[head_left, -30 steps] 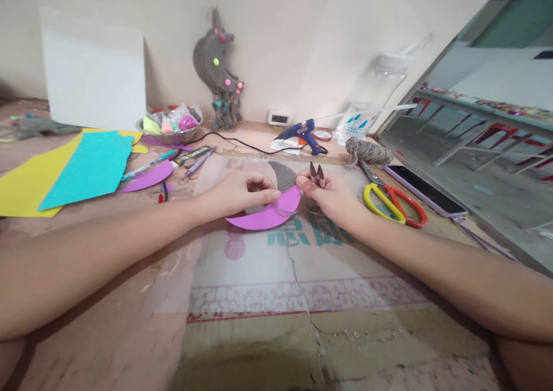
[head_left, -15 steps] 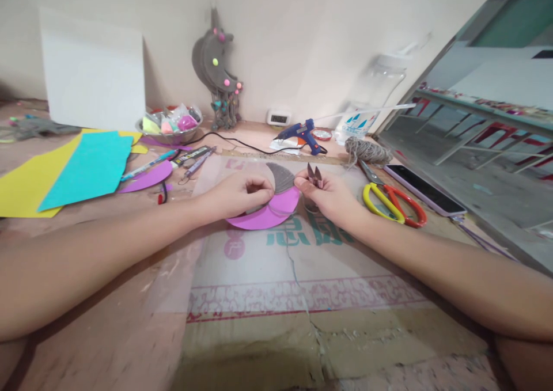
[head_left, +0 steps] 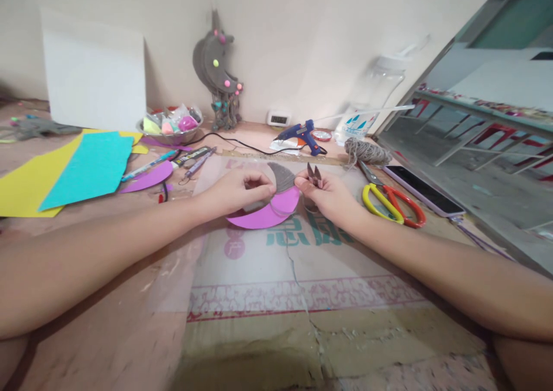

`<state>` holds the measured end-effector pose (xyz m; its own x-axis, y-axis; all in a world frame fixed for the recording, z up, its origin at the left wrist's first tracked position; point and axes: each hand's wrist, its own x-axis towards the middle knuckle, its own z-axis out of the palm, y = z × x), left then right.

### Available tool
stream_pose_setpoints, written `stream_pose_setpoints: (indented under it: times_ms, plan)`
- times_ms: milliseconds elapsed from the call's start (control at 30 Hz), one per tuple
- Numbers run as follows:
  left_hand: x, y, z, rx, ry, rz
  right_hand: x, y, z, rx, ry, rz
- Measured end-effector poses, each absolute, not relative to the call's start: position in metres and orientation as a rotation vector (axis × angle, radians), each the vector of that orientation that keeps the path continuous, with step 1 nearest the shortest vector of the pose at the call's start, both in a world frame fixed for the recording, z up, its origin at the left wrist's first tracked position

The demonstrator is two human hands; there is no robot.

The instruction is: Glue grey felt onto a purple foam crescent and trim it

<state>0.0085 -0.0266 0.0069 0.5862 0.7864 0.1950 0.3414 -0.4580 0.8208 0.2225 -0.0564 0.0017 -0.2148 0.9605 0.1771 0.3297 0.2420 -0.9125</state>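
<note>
A purple crescent [head_left: 259, 217], its upper tip wound with grey yarn [head_left: 283, 178], is between my hands over a plastic-covered printed sheet [head_left: 242, 270]. My left hand [head_left: 246, 189] pinches the crescent's left part, thumb against fingertips. My right hand [head_left: 328, 195] has its thumb and finger pinched at the right edge of the wound part, and small snips [head_left: 315, 175] stick up from the same hand. A strand of grey yarn hangs down across the sheet.
Scissors [head_left: 391, 204], a phone [head_left: 423, 189] and a yarn skein [head_left: 367, 151] lie right. Behind are a blue glue gun [head_left: 300, 135] and a bowl [head_left: 173, 133]. Yellow and cyan sheets [head_left: 88, 169] lie left.
My left fingertips have shifted very slightly to the right along the crescent. My right hand looks unmoved.
</note>
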Motion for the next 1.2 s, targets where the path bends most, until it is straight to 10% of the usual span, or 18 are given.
stream_pose_setpoints:
  times_ms: [1200]
  plan:
    - [0.0081,-0.0277,0.0076,2.16,0.777,0.65,0.2215,-0.0576,0.0052,-1.209,-1.877,0.762]
